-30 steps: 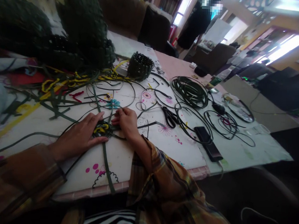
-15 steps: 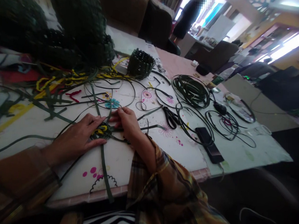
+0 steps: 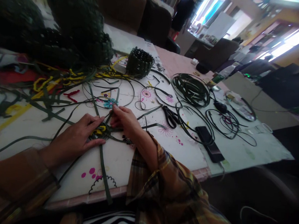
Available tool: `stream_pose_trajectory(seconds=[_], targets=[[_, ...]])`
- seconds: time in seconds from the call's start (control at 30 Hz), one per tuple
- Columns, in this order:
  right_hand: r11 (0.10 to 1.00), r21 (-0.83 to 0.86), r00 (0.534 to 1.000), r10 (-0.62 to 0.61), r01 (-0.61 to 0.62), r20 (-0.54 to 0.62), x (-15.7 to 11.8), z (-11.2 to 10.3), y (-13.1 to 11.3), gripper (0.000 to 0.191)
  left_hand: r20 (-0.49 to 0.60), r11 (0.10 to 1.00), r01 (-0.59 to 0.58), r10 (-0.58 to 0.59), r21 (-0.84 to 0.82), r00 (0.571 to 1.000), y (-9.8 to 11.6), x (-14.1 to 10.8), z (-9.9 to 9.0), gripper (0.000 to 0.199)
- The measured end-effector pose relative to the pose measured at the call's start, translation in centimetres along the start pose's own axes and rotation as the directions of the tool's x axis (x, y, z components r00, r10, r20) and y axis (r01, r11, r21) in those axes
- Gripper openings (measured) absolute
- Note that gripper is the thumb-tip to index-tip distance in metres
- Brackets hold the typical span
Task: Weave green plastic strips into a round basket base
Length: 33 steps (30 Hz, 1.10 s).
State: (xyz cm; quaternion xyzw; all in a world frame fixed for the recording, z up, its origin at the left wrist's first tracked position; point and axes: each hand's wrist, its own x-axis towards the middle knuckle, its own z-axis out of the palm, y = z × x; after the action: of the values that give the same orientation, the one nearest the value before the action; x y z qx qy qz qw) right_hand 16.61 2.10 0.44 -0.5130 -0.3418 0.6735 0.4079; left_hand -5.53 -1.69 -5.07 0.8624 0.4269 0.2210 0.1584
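Observation:
A small woven base (image 3: 100, 130) of dark green plastic strips, with yellow strands at its centre, lies flat on the table, and its loose strips fan out around it. My left hand (image 3: 76, 135) grips it at the left, thumb below and fingers above the yellow centre. At its upper right, my right hand (image 3: 125, 120) is closed in a pinch on a thin green strip (image 3: 117, 95) that stands up from the weave. The fingertips partly hide where the strip meets the base. One long strip (image 3: 103, 176) runs from the base past the table's front edge.
Black scissors (image 3: 171, 117), a phone (image 3: 209, 144) and a coil of green strip (image 3: 190, 90) lie to the right. A small woven basket (image 3: 140, 62) stands behind, with larger dark woven pieces (image 3: 76, 28) at the back left. A person (image 3: 182, 11) stands in the background.
My right hand has shifted slightly left, its fingers drawing closer together around the strip, whose end now stands higher. My left hand stays on the base. The background person has moved left.

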Motion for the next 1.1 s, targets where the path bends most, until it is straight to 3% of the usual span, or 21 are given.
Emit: stream_pose_trajectory(seconds=[0.3, 0.47, 0.53, 0.63, 0.7, 0.93, 1.1], targets=[[0.997, 0.021, 0.996, -0.077, 0.078, -0.039, -0.1, 0.1, 0.5, 0.039, 0.01, 1.0, 0.015, -0.015, 0.015, 1.0, 0.2, 0.2, -0.2, 0.077], [0.962, -0.198, 0.982, -0.18, 0.187, 0.056, 0.4, -0.3, 0.9, 0.025, 0.025, 1.0, 0.007, -0.007, 0.003, 1.0, 0.0, 0.4, -0.3, 0.075], [0.862, -0.428, 0.962, -0.258, 0.27, 0.086, 0.5, -0.4, 0.9, 0.023, 0.022, 1.0, -0.005, 0.005, 0.012, 1.0, -0.2, 0.4, -0.3, 0.075], [0.543, -0.755, 0.904, -0.398, 0.367, 0.153, 0.2, -0.5, 0.6, 0.022, 0.007, 1.0, -0.02, 0.02, 0.015, 1.0, -0.3, 0.3, -0.2, 0.078], [0.376, -0.855, 0.893, -0.406, 0.356, 0.193, -0.2, -0.5, 0.3, 0.018, -0.007, 1.0, 0.002, -0.001, 0.027, 1.0, -0.4, 0.3, -0.1, 0.084], [0.223, -0.944, 0.934, -0.317, 0.244, 0.167, -0.8, -0.2, -0.3, 0.019, -0.023, 0.994, 0.108, -0.108, 0.021, 0.994, -0.1, 0.4, -0.2, 0.113], [0.147, -0.975, 0.957, -0.262, 0.167, 0.124, -1.2, 0.0, -0.5, 0.022, -0.025, 0.995, 0.103, -0.103, -0.004, 0.994, -0.1, 0.3, -0.2, 0.118]])
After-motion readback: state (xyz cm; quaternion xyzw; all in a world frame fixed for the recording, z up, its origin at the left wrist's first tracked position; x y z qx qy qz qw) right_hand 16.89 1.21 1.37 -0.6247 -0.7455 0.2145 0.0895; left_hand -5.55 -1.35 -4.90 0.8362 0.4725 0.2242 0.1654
